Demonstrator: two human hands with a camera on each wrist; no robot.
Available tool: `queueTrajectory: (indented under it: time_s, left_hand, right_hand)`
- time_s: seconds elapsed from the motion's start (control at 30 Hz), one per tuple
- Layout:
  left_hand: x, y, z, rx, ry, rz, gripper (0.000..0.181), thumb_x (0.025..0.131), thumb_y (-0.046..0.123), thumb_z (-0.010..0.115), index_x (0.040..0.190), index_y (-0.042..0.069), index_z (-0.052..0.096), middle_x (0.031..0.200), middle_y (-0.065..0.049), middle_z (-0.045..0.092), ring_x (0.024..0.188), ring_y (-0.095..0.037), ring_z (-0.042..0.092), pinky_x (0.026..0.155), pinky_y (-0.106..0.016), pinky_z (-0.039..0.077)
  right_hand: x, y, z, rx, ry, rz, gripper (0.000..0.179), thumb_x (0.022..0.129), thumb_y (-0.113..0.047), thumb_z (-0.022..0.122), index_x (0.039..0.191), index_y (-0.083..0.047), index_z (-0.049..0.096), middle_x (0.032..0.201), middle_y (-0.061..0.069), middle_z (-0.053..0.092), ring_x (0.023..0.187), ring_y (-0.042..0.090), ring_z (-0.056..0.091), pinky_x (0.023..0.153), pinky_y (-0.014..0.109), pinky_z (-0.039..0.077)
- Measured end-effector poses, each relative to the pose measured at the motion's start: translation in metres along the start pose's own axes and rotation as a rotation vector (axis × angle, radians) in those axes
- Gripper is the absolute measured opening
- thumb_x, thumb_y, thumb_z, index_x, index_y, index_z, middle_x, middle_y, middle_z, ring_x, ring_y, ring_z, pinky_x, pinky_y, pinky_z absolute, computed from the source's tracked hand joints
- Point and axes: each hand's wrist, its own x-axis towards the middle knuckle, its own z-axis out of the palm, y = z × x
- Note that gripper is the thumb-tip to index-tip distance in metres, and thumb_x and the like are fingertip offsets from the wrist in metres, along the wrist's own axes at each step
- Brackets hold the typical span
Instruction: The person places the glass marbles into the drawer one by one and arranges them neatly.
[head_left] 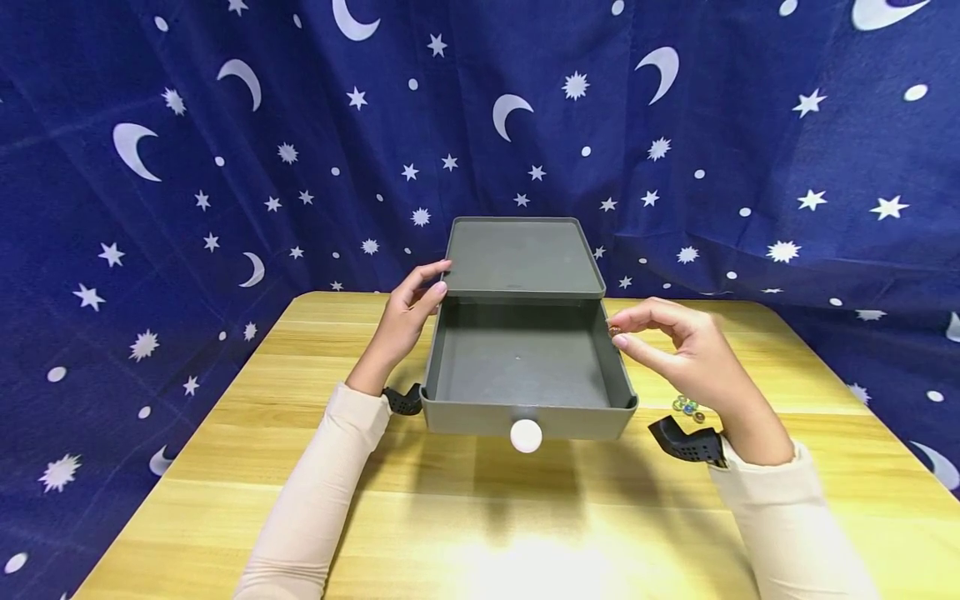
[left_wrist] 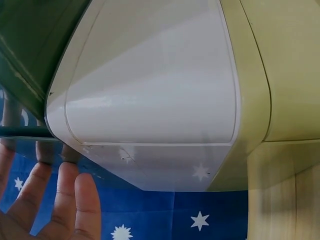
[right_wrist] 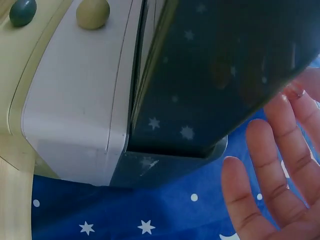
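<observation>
A grey drawer point(head_left: 465, 420) with a round white knob point(head_left: 526, 436) stands pulled out below the grey top point(head_left: 525, 257) of a small drawer cabinet. Nothing shows inside it. My left hand point(head_left: 405, 321) rests its fingertips against the cabinet's left side, near the top's front corner. In the left wrist view the fingers point(left_wrist: 65, 200) are fairly straight. At the drawer's right wall, my right hand point(head_left: 686, 346) pinches a small brownish marble point(head_left: 615, 331) between thumb and forefinger. The same marble point(right_wrist: 293, 91) is partly hidden by fingers in the right wrist view.
Several glass marbles point(head_left: 687, 407) lie on the wooden table point(head_left: 300, 433), right of the cabinet under my right forearm. Beneath the grey drawer, the wrist views show a white drawer point(right_wrist: 80, 90) and a yellow one point(left_wrist: 295, 75). A blue star-patterned cloth point(head_left: 480, 125) hangs behind.
</observation>
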Motion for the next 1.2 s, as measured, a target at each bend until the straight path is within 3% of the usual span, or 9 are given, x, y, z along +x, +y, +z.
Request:
queueTrajectory:
  time_s: [0.33, 0.63, 0.9, 1.07, 1.2]
  left_hand:
    - [0.0, -0.001, 0.001, -0.011, 0.004, 0.016, 0.046, 0.11, 0.017, 0.055, 0.152, 0.001, 0.057, 0.157, -0.014, 0.056, 0.115, -0.018, 0.06, 0.094, -0.033, 0.051]
    - [0.0, -0.002, 0.0, -0.015, 0.011, 0.024, 0.045, 0.109, 0.015, 0.055, 0.152, 0.001, 0.058, 0.156, -0.014, 0.057, 0.112, -0.016, 0.059, 0.093, -0.031, 0.051]
    - [0.0, -0.003, 0.0, -0.011, 0.012, 0.022, 0.045, 0.11, 0.017, 0.056, 0.152, 0.001, 0.058, 0.156, -0.015, 0.056, 0.112, -0.015, 0.059, 0.093, -0.03, 0.051]
    - [0.001, -0.004, 0.0, -0.009, 0.006, 0.021, 0.045, 0.11, 0.016, 0.055, 0.152, 0.001, 0.057, 0.157, -0.014, 0.056, 0.113, -0.017, 0.059, 0.094, -0.032, 0.051]
    - [0.002, -0.005, -0.001, -0.006, 0.003, 0.02, 0.045, 0.11, 0.017, 0.054, 0.153, 0.002, 0.057, 0.158, -0.014, 0.055, 0.115, -0.018, 0.059, 0.095, -0.033, 0.051]
  right_hand:
    - [-0.002, 0.0, 0.003, -0.026, -0.018, -0.016, 0.033, 0.079, 0.024, 0.076, 0.105, 0.004, 0.079, 0.105, -0.016, 0.076, 0.1, -0.001, 0.069, 0.103, 0.014, 0.046]
    - [0.005, -0.002, 0.001, -0.082, -0.035, -0.062, 0.036, 0.076, 0.023, 0.08, 0.103, 0.0, 0.08, 0.102, -0.015, 0.077, 0.101, -0.003, 0.068, 0.098, 0.014, 0.047]
    - [0.013, -0.004, 0.004, -0.111, -0.091, -0.082, 0.031, 0.08, 0.014, 0.083, 0.104, -0.006, 0.082, 0.101, -0.002, 0.079, 0.102, -0.002, 0.067, 0.096, 0.014, 0.046]
    - [0.018, -0.003, 0.005, -0.119, -0.11, -0.108, 0.019, 0.087, 0.001, 0.086, 0.103, -0.01, 0.082, 0.099, 0.002, 0.08, 0.102, -0.002, 0.067, 0.096, 0.014, 0.046]
    - [0.022, -0.003, 0.006, -0.13, -0.129, -0.13, 0.024, 0.085, 0.005, 0.085, 0.102, -0.011, 0.082, 0.098, 0.002, 0.08, 0.1, -0.002, 0.068, 0.097, 0.014, 0.045]
